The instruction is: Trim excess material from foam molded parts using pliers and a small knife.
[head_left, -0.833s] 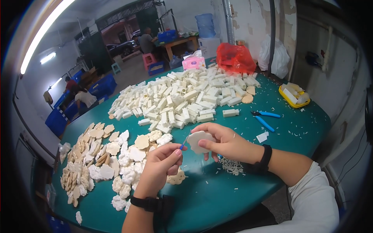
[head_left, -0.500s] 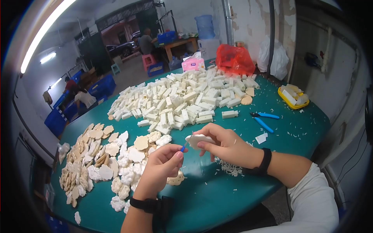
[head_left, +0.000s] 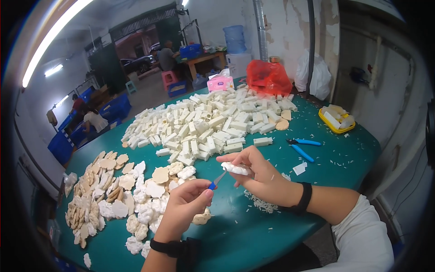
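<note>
Between the thumb and fingers of my right hand (head_left: 267,179) is a white cloud-shaped plastic piece (head_left: 236,169), its bumpy side turned up. My left hand (head_left: 188,204) grips a small knife (head_left: 217,180) with a blue handle. The thin blade slants up to the near left edge of the white piece, touching it or very close. Beside my left hand spreads a heap of white and cream scalloped pieces (head_left: 156,188), some flat side up and some bumpy side up. Below my right hand lies a small pile of white trimmings (head_left: 262,202).
A large mound of white rectangular plastic tubes (head_left: 204,124) covers the far middle of the green table (head_left: 226,245). Blue-handled cutters (head_left: 302,149) and a yellow tray (head_left: 336,127) lie at right. A red plastic bag (head_left: 269,79) and a pink tissue pack (head_left: 220,83) stand behind. People sit in the background.
The white piece has been turned in my right hand, so its bumpy side now shows. The knife has dropped slightly away and its blade shows more. The whole view has shifted a little.
</note>
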Demonstrator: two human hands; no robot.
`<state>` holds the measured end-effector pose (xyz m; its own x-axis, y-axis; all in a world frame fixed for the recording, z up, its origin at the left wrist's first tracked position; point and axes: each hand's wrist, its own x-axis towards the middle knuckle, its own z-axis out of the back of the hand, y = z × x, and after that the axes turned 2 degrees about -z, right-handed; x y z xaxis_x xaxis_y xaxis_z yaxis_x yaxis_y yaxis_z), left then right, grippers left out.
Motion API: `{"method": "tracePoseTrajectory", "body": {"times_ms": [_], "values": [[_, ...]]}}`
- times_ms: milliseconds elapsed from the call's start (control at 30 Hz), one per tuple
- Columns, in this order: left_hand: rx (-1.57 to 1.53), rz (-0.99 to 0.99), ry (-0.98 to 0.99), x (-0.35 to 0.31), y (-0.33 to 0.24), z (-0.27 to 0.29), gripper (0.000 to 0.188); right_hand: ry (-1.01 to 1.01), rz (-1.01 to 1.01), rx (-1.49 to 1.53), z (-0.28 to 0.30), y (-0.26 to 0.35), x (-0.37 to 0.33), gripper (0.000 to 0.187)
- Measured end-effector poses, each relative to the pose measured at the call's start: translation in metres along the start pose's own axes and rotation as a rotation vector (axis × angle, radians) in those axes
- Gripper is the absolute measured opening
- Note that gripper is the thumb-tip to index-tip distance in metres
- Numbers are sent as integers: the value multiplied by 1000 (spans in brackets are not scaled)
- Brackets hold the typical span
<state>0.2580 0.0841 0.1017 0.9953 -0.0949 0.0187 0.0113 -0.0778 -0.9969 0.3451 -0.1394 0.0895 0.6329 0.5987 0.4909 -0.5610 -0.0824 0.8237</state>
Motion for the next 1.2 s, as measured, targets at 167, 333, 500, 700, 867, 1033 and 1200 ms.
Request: {"method": "tracePoseTrajectory", "body": {"times_ms": [167, 333, 500, 700, 867, 1033, 1200], "values": [[15, -22, 2, -2, -2, -3, 21, 6, -30, 31, -1, 2, -1, 23], [22, -8, -12, -2, 0, -3, 22, 2, -33, 35, 0, 3, -2, 24], [41, -12, -48, -3, -2, -5, 21, -32, 42, 11, 0, -6, -2, 25], [-214, -86, -232, 7, -5, 9, 18, -120, -80, -142, 6, -2, 9, 27], [-161, -13, -233, 7, -11, 9, 24, -181, -203, 83, 10, -4, 10, 37], [45, 145, -209, -4, -14, -5, 33, -20, -46, -143, 6, 6, -2, 34], [1249, 152, -67, -19, -20, -2, 58, 377, 22, -515, 2, 3, -9, 33]]}}
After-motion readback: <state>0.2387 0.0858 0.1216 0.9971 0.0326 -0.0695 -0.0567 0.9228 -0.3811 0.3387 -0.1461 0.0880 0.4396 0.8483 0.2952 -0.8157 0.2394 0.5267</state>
